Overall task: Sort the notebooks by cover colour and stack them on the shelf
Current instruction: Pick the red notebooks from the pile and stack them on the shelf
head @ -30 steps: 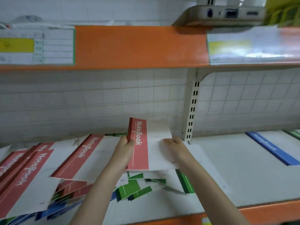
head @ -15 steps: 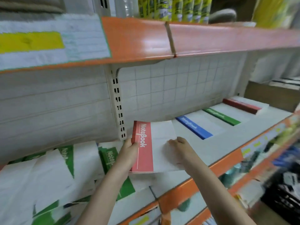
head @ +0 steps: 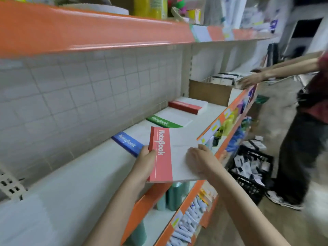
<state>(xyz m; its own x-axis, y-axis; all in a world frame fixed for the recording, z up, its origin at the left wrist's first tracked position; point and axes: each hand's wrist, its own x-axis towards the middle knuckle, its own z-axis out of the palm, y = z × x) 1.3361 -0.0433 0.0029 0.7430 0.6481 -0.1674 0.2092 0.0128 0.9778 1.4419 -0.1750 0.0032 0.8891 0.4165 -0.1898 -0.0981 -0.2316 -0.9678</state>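
Red-spined notebook held in the air over the front edge of the white shelf, near the blue stack, well short of the red stack at the far end. Green stack between blue and red.

Left hand gripping the spine edge, thumb on the red band, fingers curled under. Right hand laid on the white cover, fingers curled over the far right edge (underside grip not visible).

Handling, judged: light, thin, probably several copies pinched together, going by the layered bottom edge. Soft covers, likely to sag or fan if held by one corner; glossy faces likely slippery against each other. Best held as now, spine side plus opposite edge, kept flat, then squared onto the matching red pile. Not fragile, though corners could dog-ear on the shelf lip.

Hard to make out: exact count of notebooks in hand; heights of the three stacks (blue one partly behind the held cover). Upper orange shelf goods blurred. Second person at right cropped and motion-smeared, arm reaching to boxes further along. Black crate on floor, contents unclear. Lower shelf items partly hidden.
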